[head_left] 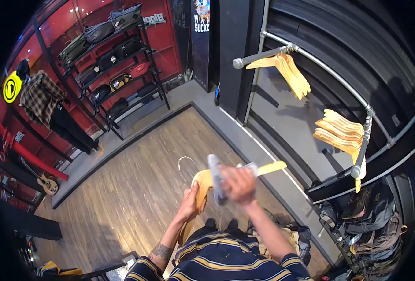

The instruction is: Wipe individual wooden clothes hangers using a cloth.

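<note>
A light wooden clothes hanger (pixel 273 167) is held out in front of my body, its pale hook pointing away from me. My left hand (pixel 188 202) grips it near the middle, thumb on top, with one arm of the hanger slanting down toward me. Over the other arm, my right hand (pixel 239 184) presses a folded grey cloth (pixel 215 174) around the wood. Motion blurs the right hand and the cloth a little. The hanger's tip sticks out past the cloth on the right, while its middle section is partly covered.
Wooden hangers (pixel 288 75) hang on a pipe rail at upper right, and more hangers (pixel 342 129) on another rail nearer me. Backpacks (pixel 374 206) are piled at right. A bag shelf (pixel 116 61), a plaid shirt (pixel 42 96) and a guitar (pixel 47 183) stand at left.
</note>
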`<state>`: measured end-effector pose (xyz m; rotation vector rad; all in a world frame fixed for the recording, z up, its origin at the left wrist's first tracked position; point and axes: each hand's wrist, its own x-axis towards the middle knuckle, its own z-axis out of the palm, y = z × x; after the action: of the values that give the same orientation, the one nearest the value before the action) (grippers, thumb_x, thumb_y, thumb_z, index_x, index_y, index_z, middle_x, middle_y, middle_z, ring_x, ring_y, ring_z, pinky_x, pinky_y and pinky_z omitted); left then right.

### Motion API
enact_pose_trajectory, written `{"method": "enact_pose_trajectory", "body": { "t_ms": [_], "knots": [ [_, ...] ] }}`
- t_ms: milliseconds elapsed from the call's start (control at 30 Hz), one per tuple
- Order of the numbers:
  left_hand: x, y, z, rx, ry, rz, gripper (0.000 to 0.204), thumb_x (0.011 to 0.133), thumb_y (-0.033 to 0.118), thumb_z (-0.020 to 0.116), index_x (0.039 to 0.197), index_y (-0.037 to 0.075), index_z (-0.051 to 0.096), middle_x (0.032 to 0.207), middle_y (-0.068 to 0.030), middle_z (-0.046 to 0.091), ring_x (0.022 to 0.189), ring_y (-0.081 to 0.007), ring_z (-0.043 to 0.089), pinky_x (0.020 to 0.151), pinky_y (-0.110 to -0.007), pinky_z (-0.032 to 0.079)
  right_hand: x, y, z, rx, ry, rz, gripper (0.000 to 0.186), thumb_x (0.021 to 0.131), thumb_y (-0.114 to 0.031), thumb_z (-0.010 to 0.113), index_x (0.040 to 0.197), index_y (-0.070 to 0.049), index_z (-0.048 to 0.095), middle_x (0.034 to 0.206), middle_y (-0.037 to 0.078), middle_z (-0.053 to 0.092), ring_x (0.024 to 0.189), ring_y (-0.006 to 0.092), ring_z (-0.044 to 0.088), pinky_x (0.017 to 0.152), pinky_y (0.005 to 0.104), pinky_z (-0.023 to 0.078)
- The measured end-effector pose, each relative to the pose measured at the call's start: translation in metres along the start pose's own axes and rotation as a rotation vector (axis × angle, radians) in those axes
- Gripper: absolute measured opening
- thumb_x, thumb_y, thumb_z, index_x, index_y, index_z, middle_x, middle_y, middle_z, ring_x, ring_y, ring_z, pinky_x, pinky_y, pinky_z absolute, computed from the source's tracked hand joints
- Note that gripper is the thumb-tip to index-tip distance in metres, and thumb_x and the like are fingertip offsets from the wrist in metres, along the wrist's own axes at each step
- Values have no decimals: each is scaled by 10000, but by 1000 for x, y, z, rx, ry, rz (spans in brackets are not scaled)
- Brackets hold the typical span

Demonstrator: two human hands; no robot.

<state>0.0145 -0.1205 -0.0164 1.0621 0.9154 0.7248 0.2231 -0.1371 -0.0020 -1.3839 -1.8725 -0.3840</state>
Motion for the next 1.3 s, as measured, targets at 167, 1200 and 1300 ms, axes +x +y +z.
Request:
{"method": "enact_pose_trajectory", "body": {
  "t_ms": [167, 1200, 1300],
  "knots": [
    [-19, 8, -24, -7, -112, 120, 713, 979, 656, 456, 1123, 4, 706, 591, 10, 518, 436, -79, 424, 422, -242, 316, -31, 80, -26, -108, 81, -12, 182, 884, -219, 576, 834, -56, 640, 755, 104, 610, 686, 286, 579, 648, 439, 448],
    [29, -8, 38, 146, 224, 513, 703, 1077, 521, 187, 1559, 10, 202, 1520, -147, 379, 1390, -284, 381, 1150, -371, 303, 37, -57, 9, 1041, 90, 376, 420, 1018, -145, 474, 1395, 36, 518, 1395, 238, 556, 1352, 399, 474, 1109, 454, 372],
    [40, 0, 37, -139, 246, 556, 672, 1079, 490, 205, 1512, -15, 303, 1504, -199, 415, 1329, -307, 471, 1154, -382, 307, 33, -67, 7, 838, -42, 295, 326, 958, -126, 588, 1228, 50, 637, 1235, 258, 611, 1100, 393, 602, 950, 420, 465]
  ]
}}
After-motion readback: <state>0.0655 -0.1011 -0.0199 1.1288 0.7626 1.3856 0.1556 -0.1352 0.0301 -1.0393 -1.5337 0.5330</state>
